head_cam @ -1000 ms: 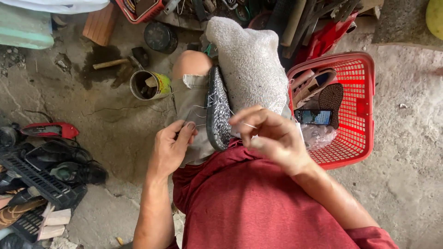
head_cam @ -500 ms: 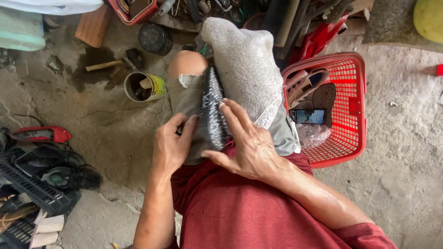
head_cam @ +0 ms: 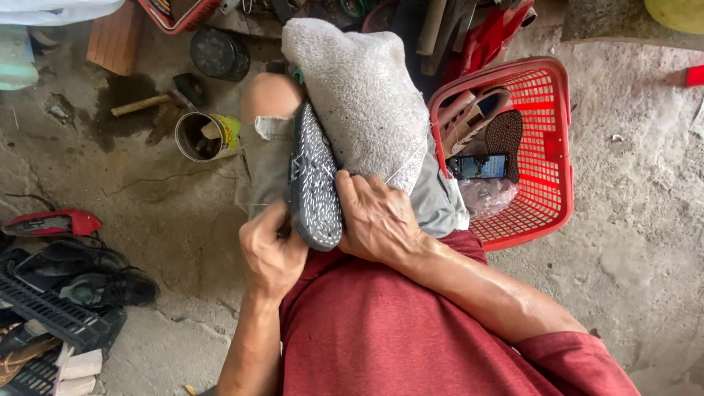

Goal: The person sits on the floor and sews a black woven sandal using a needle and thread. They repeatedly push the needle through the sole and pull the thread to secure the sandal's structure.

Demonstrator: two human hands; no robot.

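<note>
A dark shoe [head_cam: 314, 180] with a studded grey sole stands on edge between my knees, sole facing up. My left hand [head_cam: 271, 253] grips its near end from the left. My right hand [head_cam: 374, 216] presses against its right side, fingers wrapped on the shoe, with a thin thread running up from them. A grey towel [head_cam: 359, 95] lies over my right thigh next to the shoe.
A red plastic basket [head_cam: 546, 154] at right holds shoes and a phone. An open tin can [head_cam: 205, 136], a hammer [head_cam: 158, 99] and a round dark lid [head_cam: 218, 53] lie on the concrete floor at upper left. Several shoes and a black crate [head_cam: 51, 312] sit at lower left.
My right hand has dropped from pulling the thread out to the right and now clasps the shoe's side. The left hand slid in under the shoe's near end.
</note>
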